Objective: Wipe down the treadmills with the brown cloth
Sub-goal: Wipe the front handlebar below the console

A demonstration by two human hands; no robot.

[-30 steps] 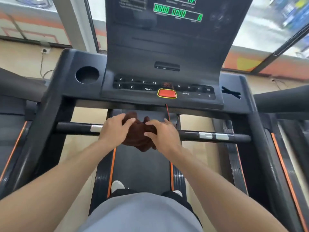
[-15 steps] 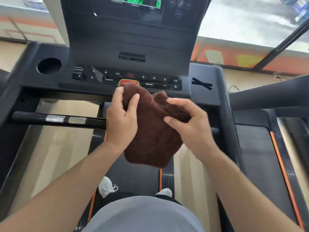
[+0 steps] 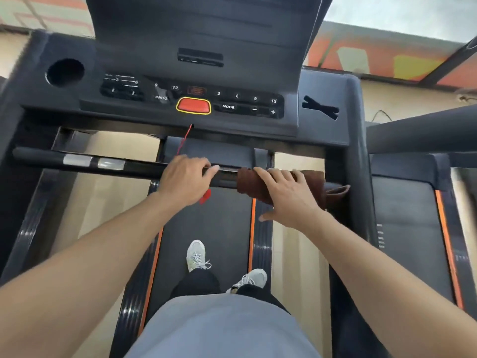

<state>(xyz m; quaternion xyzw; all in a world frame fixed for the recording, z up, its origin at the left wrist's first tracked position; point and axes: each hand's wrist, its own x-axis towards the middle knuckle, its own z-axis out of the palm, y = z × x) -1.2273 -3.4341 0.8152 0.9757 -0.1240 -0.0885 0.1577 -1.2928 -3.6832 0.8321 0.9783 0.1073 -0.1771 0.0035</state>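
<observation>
Brown cloth (image 3: 249,183) dropped onto handlebar (image 3: 129,167); right hand (image 3: 286,195) presses it, fingers flat, left hand (image 3: 184,179) grips handlebar beside cloth. Soft, light, probably slips: best wrapped round handlebar.

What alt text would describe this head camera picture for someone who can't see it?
Seen from above, a right hand presses a brown cloth over a treadmill's handlebar, while the left hand grips the bar beside it.

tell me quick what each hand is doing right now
Left hand: closed around the handlebar.
Right hand: open, fingers laid flat, pressing the brown cloth onto the handlebar.
</observation>
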